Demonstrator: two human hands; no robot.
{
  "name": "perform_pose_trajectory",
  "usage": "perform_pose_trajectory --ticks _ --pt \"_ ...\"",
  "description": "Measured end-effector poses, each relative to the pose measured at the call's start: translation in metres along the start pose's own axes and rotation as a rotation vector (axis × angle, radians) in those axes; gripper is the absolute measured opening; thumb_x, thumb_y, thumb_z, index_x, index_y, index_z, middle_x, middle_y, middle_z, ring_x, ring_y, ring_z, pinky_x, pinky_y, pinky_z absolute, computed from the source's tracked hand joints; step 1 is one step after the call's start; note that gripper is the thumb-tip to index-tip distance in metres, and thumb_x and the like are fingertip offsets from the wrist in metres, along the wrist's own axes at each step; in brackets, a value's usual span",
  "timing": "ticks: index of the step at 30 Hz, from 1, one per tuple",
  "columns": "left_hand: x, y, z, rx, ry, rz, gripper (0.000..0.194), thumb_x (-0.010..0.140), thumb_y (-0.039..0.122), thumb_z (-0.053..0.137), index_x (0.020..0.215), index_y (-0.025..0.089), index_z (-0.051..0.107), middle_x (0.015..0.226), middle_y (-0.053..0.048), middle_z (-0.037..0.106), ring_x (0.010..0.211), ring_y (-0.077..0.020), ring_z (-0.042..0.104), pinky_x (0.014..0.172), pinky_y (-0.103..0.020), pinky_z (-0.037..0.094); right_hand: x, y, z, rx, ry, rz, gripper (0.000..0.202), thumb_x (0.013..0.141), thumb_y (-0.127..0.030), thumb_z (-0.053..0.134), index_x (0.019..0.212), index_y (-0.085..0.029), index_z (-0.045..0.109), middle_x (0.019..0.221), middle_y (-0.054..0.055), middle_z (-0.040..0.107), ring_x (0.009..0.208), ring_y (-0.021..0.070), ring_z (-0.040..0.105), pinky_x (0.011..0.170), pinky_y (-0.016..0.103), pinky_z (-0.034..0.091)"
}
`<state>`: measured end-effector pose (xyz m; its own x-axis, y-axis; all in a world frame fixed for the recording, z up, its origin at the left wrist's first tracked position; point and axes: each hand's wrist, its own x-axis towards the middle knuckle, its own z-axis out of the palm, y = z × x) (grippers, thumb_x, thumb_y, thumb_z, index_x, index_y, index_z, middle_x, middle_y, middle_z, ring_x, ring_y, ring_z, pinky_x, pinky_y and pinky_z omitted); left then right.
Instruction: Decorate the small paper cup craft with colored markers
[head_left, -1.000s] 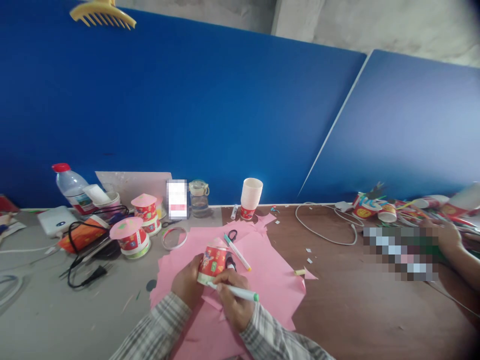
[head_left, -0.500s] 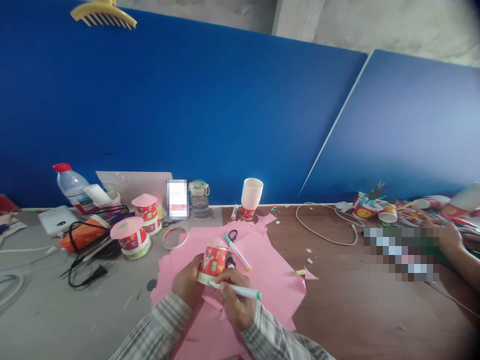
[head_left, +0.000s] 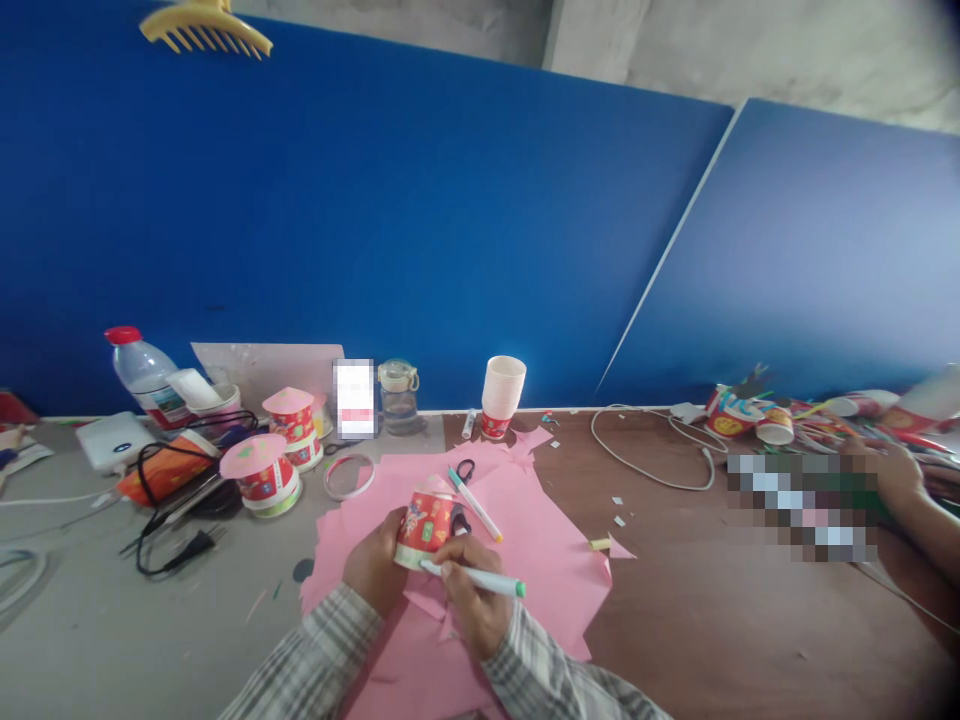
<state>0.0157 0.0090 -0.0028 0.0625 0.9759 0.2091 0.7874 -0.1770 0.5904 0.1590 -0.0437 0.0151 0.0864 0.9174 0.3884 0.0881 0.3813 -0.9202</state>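
Note:
My left hand (head_left: 379,562) is closed around the left side of a red printed paper cup (head_left: 426,520), which is upside down with a pale green band along its lower rim. My right hand (head_left: 474,595) grips a white marker (head_left: 491,581) with a green end. Its tip touches the cup's green band. Pink paper sheets (head_left: 551,570) lie under both hands. Behind the cup, a second marker (head_left: 476,505) with a blue end rests on the paper. Scissors (head_left: 460,520) are partly hidden by the cup.
A stack of paper cups (head_left: 504,395) stands at the back beside a glue stick (head_left: 469,424). To the left are decorated cups (head_left: 270,485), a tape roll (head_left: 349,477), a water jug (head_left: 400,397) and a black cable (head_left: 180,555). Another person's hand (head_left: 892,478) is at the right.
The marker in my right hand has shifted very slightly to the right along the cup's green band. My left hand and the cup look almost unmoved.

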Motion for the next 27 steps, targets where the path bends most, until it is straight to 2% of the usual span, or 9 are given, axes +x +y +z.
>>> perform_pose_trajectory --ticks 5,10,16,23,27 --pt "0.000 0.001 0.000 -0.016 -0.002 -0.014 0.033 0.055 0.025 0.057 0.088 0.028 0.052 0.073 0.001 0.071 0.068 -0.0197 0.064 0.056 -0.027 0.047 0.000 0.000 0.000 0.016 -0.004 0.003 0.017 0.068 -0.016 0.053 0.062 -0.018 0.069 0.045 -0.002 0.058 0.037 0.0143 0.049 0.038 0.022 0.038" --pt "0.001 0.002 -0.002 -0.056 0.002 -0.026 0.035 0.053 0.023 0.057 0.088 0.026 0.053 0.071 -0.001 0.072 0.067 -0.0215 0.064 0.055 -0.028 0.048 -0.002 0.004 -0.001 0.047 -0.020 0.008 0.015 0.073 -0.023 0.053 0.069 -0.018 0.067 0.047 -0.003 0.057 0.037 0.0138 0.047 0.037 0.023 0.038" --pt "0.002 0.001 -0.003 -0.147 0.027 -0.044 0.037 0.053 0.019 0.055 0.089 0.027 0.053 0.074 0.000 0.072 0.066 -0.0205 0.064 0.056 -0.028 0.048 -0.002 0.003 -0.002 0.075 0.069 0.011 0.019 0.077 -0.031 0.053 0.071 -0.019 0.066 0.046 -0.004 0.053 0.038 0.0130 0.046 0.038 0.022 0.038" --pt "0.004 0.001 -0.004 -0.321 0.111 -0.072 0.037 0.052 0.015 0.047 0.087 0.025 0.052 0.070 0.001 0.070 0.064 -0.0192 0.063 0.055 -0.027 0.048 0.004 0.000 0.005 0.212 0.229 -0.040 0.034 0.080 -0.046 0.047 0.097 -0.020 0.060 0.061 -0.001 0.059 0.044 0.0129 0.049 0.045 0.025 0.046" --pt "0.003 0.004 -0.005 -0.432 0.160 -0.070 0.028 0.055 0.022 0.043 0.081 0.024 0.054 0.068 0.000 0.069 0.066 -0.0210 0.062 0.057 -0.031 0.049 0.004 0.010 0.009 0.268 0.250 -0.014 0.034 0.081 -0.041 0.047 0.107 -0.021 0.056 0.050 -0.005 0.057 0.032 0.0093 0.039 0.034 0.020 0.036"
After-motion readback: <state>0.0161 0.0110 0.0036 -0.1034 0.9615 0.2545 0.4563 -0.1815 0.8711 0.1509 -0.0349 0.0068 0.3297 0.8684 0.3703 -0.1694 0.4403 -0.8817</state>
